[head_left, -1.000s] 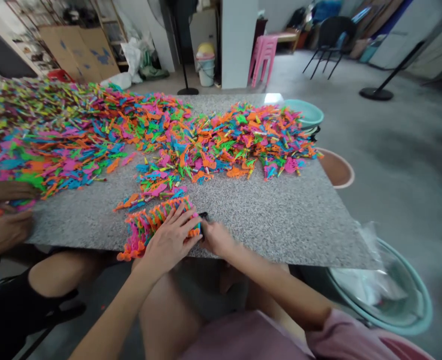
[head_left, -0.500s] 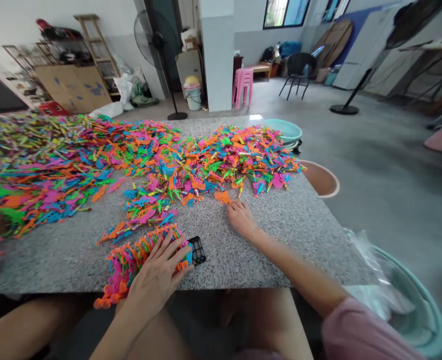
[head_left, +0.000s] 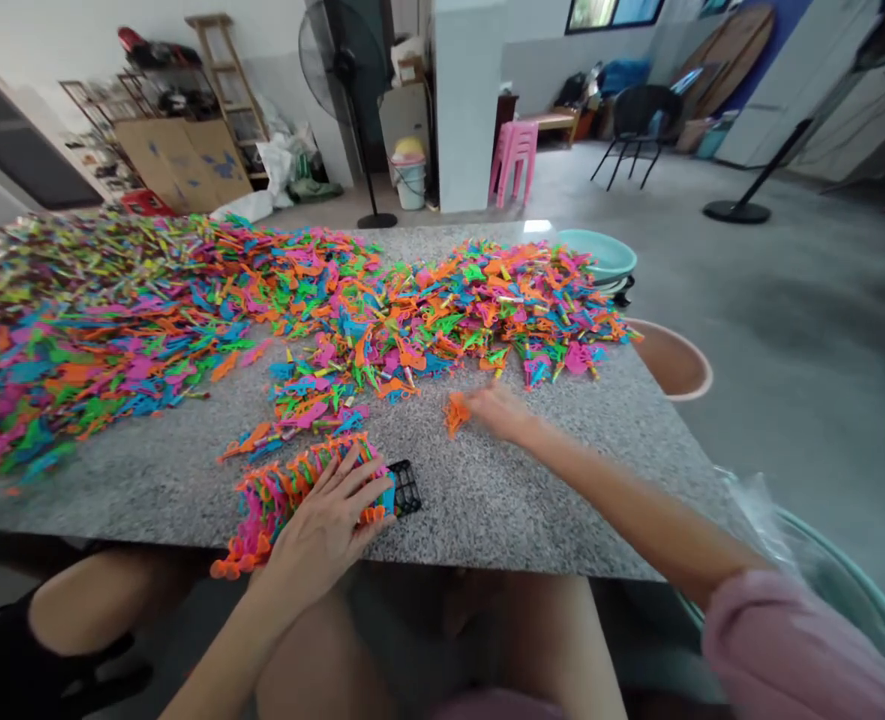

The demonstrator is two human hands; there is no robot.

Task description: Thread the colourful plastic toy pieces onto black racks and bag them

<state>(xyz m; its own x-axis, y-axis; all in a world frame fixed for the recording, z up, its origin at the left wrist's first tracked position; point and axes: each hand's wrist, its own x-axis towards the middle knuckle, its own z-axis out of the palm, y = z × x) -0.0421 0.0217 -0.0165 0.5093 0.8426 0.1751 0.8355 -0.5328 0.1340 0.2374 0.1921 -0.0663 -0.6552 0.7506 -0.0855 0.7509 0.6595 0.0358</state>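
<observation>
My left hand lies spread over a tight row of colourful flat plastic toy pieces, fingers stretched across their tops and thumb on the near side. The pieces stand packed in a black grid rack, whose bare end shows right of my fingers. My right hand, smeared by motion, is closed at the fingertips on an orange plastic toy piece, just in front of the loose heap. Its fine shape is blurred.
A large heap of similar pieces spreads across the speckled stone table and to the left. Tubs stand past the right edge, one turquoise and one pinkish. Another person's knee shows lower left.
My right hand has taken hold of the orange piece, which lay flat and is now tipped up and drawn slightly nearer. The left hand stays on the row. The view has shifted left.
</observation>
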